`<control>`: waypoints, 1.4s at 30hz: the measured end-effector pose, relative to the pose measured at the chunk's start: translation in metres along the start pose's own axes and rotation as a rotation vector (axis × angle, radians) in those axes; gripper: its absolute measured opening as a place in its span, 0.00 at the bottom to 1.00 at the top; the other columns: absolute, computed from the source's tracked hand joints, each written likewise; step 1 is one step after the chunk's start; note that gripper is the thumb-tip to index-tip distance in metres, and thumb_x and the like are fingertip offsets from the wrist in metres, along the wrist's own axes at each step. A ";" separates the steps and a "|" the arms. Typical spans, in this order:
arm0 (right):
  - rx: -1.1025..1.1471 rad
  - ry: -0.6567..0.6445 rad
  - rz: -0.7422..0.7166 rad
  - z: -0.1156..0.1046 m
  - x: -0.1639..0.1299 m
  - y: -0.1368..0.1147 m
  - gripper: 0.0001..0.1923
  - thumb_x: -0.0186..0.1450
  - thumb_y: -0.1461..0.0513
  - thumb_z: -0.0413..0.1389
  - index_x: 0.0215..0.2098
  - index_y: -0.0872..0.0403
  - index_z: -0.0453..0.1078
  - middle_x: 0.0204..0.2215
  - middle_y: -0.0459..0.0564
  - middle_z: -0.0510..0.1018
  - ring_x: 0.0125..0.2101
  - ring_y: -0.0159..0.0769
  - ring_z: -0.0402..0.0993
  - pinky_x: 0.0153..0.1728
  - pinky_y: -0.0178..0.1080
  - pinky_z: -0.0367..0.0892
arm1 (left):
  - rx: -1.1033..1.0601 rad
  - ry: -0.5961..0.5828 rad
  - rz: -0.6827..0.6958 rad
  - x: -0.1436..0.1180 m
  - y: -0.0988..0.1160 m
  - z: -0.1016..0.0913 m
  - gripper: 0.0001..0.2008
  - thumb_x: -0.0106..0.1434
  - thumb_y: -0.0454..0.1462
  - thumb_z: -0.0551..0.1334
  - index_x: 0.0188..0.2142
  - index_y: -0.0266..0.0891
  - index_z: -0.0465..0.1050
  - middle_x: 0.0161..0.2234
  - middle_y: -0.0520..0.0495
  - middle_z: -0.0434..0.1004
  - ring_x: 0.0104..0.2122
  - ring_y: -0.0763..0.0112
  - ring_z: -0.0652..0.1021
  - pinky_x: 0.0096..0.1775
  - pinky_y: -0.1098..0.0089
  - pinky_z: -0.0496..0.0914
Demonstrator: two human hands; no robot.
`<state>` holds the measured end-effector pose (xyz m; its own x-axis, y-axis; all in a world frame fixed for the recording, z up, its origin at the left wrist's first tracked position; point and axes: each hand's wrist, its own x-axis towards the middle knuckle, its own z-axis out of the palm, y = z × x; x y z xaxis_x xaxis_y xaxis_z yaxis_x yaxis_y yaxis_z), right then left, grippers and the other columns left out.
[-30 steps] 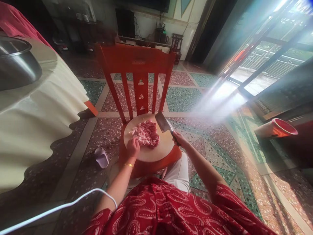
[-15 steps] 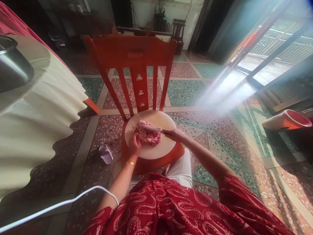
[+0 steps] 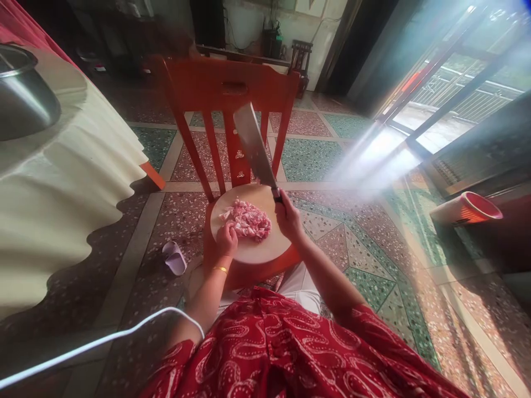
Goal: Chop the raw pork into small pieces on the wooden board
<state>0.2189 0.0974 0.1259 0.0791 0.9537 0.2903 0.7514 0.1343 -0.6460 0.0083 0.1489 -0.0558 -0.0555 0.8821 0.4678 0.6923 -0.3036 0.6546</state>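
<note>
A heap of chopped raw pink meat (image 3: 254,221) lies on a round, pale cutting board (image 3: 269,253), which rests on the seat of a reddish wooden chair (image 3: 269,80). My right hand (image 3: 288,215) is closed around the dark handle of a cleaver (image 3: 254,145). The cleaver's broad blade is raised clear of the meat and tilts up and to the left, in front of the chair back. At the left edge of the heap, my left hand (image 3: 227,240) has its fingers curled against the meat. Its fingertips are partly hidden.
On the left stands a table with a cream cloth (image 3: 103,160) and a metal pot (image 3: 29,102). A white cable (image 3: 103,344) crosses by my left arm. A lilac slipper (image 3: 174,258) lies on the floor. A basket-like bin (image 3: 467,209) stands at right, near a bright doorway.
My right hand has lifted the cleaver from the meat and swung its blade upright. My left hand stays at the heap's left edge. The view has shifted slightly.
</note>
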 end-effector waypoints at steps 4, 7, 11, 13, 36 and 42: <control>-0.112 -0.285 0.210 0.043 -0.012 0.013 0.25 0.69 0.59 0.43 0.64 0.50 0.56 0.42 0.52 0.79 0.38 0.40 0.76 0.39 0.37 0.68 | -0.016 -0.007 0.009 0.000 0.001 -0.002 0.13 0.63 0.36 0.49 0.40 0.37 0.71 0.37 0.39 0.76 0.40 0.61 0.76 0.44 0.61 0.69; -0.216 -0.369 0.236 0.037 -0.017 0.010 0.25 0.69 0.58 0.45 0.64 0.48 0.56 0.40 0.51 0.80 0.38 0.42 0.76 0.38 0.37 0.67 | -0.003 -0.016 0.012 0.001 0.002 -0.003 0.13 0.63 0.36 0.50 0.40 0.37 0.71 0.37 0.39 0.76 0.39 0.60 0.76 0.44 0.60 0.69; -0.171 -0.232 0.099 0.011 -0.005 -0.015 0.27 0.70 0.56 0.43 0.67 0.44 0.50 0.39 0.48 0.80 0.35 0.40 0.77 0.36 0.36 0.67 | -0.027 -0.024 0.003 0.001 0.001 -0.002 0.13 0.63 0.35 0.49 0.40 0.37 0.70 0.37 0.39 0.76 0.38 0.61 0.76 0.44 0.60 0.69; -0.130 -0.166 0.048 0.012 -0.002 -0.020 0.28 0.71 0.56 0.41 0.68 0.46 0.45 0.41 0.49 0.79 0.35 0.39 0.76 0.37 0.36 0.68 | -0.037 -0.020 -0.013 0.001 0.001 -0.002 0.13 0.63 0.35 0.49 0.40 0.37 0.70 0.37 0.39 0.76 0.38 0.61 0.76 0.44 0.61 0.69; -0.347 -0.268 0.088 0.028 -0.003 0.001 0.26 0.71 0.57 0.41 0.67 0.46 0.49 0.38 0.49 0.80 0.34 0.40 0.77 0.34 0.36 0.67 | -0.091 -0.009 -0.110 -0.002 0.004 -0.007 0.12 0.63 0.38 0.49 0.33 0.38 0.70 0.32 0.41 0.74 0.36 0.62 0.75 0.42 0.62 0.69; -0.365 -0.367 0.018 0.044 -0.002 -0.005 0.28 0.70 0.59 0.42 0.68 0.45 0.46 0.45 0.51 0.78 0.38 0.39 0.76 0.38 0.36 0.67 | -0.107 -0.037 -0.104 -0.016 0.003 -0.019 0.12 0.63 0.37 0.50 0.38 0.37 0.71 0.35 0.39 0.76 0.38 0.61 0.76 0.43 0.61 0.69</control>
<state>0.1865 0.1070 0.0976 -0.0917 0.9954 -0.0280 0.9367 0.0767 -0.3415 -0.0019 0.1275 -0.0498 -0.0949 0.9229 0.3732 0.6033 -0.2449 0.7590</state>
